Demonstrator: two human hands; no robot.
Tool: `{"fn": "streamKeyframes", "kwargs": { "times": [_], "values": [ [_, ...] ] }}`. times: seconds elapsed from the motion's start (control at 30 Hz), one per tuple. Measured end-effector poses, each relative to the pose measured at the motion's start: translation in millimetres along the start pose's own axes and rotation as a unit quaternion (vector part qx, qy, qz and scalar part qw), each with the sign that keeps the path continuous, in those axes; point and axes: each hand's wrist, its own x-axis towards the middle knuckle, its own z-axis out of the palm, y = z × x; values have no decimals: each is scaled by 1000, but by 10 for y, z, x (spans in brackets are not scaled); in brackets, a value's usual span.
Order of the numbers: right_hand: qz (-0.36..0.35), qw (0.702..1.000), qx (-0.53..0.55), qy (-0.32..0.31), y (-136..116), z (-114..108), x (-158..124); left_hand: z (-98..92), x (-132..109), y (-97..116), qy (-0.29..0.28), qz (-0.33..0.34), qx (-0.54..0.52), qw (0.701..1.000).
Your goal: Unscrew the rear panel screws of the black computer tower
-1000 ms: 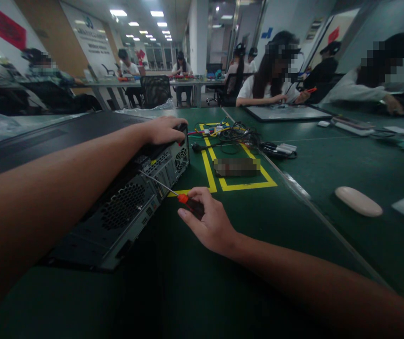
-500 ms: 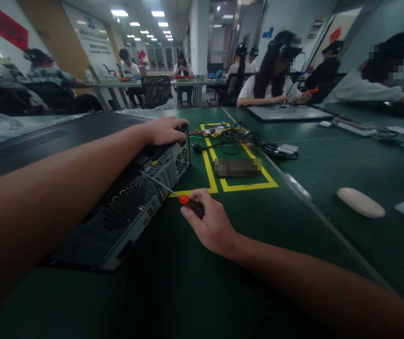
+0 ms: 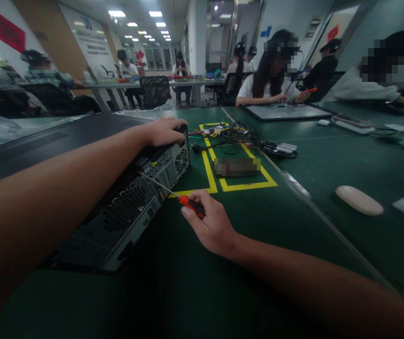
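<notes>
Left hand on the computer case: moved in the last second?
No; the left hand on the computer case shows no visible shift in any direction against the yellow tape.

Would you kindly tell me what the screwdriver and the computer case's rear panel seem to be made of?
Screwdriver shaft: probably bare steel, thin, straight and pale grey. Screwdriver handle: likely smooth plastic, given its bright orange and dark colouring. Rear panel: apparently dull grey sheet metal, judging by its punched-looking vent holes.

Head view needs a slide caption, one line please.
Left hand resting on a desktop computer case, right hand holding a red-and-black screwdriver angled toward its rear panel.
</notes>
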Motion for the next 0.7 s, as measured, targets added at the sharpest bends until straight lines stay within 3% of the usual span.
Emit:
{"fn": "streamKeyframes", "kwargs": {
  "times": [0.47,0.7],
  "values": [
    [-37,999,-1,0,61,5,26,0,-9,-6,-2,-6,11,1000],
    [29,999,3,-17,7,8,-13,7,10,-33,-1,-6,14,1000]
  ]
}}
